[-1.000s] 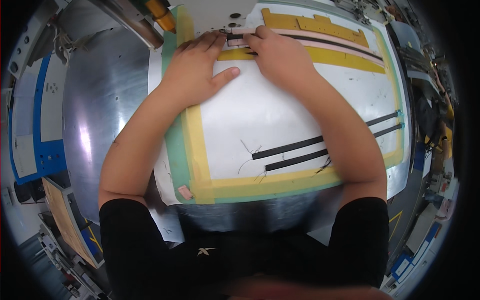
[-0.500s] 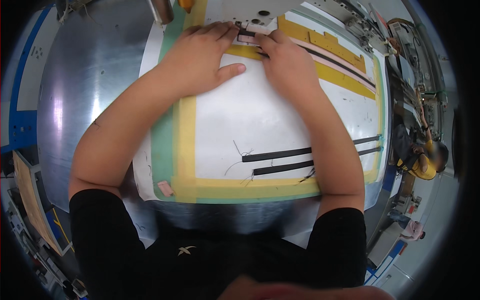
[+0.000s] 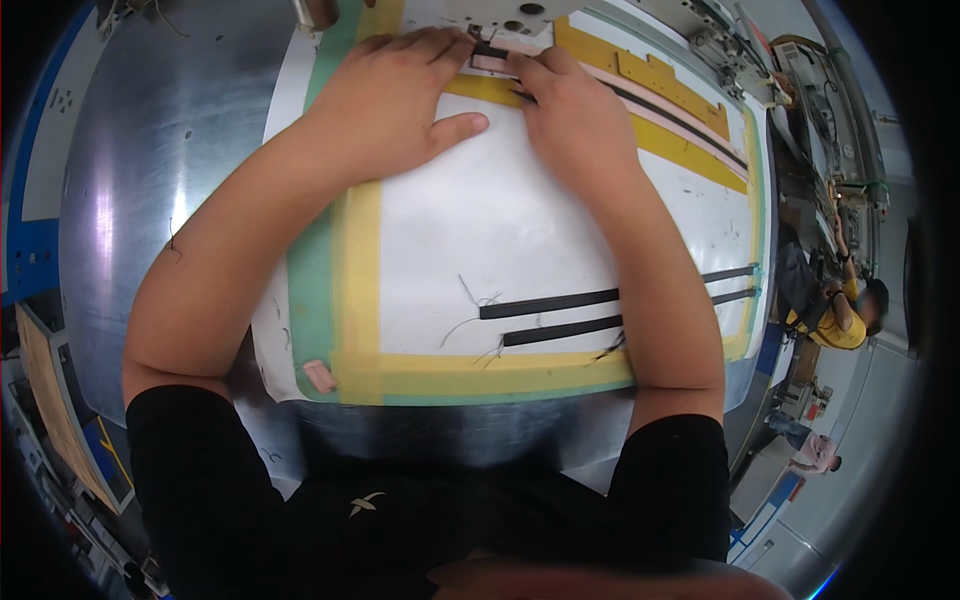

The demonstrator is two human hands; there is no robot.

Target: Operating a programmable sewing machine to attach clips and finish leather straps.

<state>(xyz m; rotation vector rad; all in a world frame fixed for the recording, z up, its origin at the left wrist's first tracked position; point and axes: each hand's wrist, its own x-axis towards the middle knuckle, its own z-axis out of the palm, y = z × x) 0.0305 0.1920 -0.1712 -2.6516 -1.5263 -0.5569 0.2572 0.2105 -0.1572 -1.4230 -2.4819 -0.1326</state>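
At the far side of the work surface, my left hand (image 3: 398, 105) lies flat, palm down, with its thumb spread. Its fingertips reach the end of a black strip (image 3: 491, 49) below the machine head (image 3: 510, 10). My right hand (image 3: 578, 120) is curled at the strip, thumb and fingers closed on it; the fingertips are partly hidden. The strip runs on to the right along a pink band (image 3: 610, 78), beside a yellow strip (image 3: 670, 152). A short dark end pokes out beside my right thumb.
Two more black strips (image 3: 550, 304) with loose threads lie near my right forearm. A yellow plate (image 3: 640, 75) lies beyond the pink band. A small pink piece (image 3: 320, 376) rests at the near left corner of the white sheet (image 3: 460, 220). Another person in yellow (image 3: 840, 325) is at far right.
The whole view has shifted slightly. Both hands keep nearly the same places on the strip, and no grip has visibly changed.
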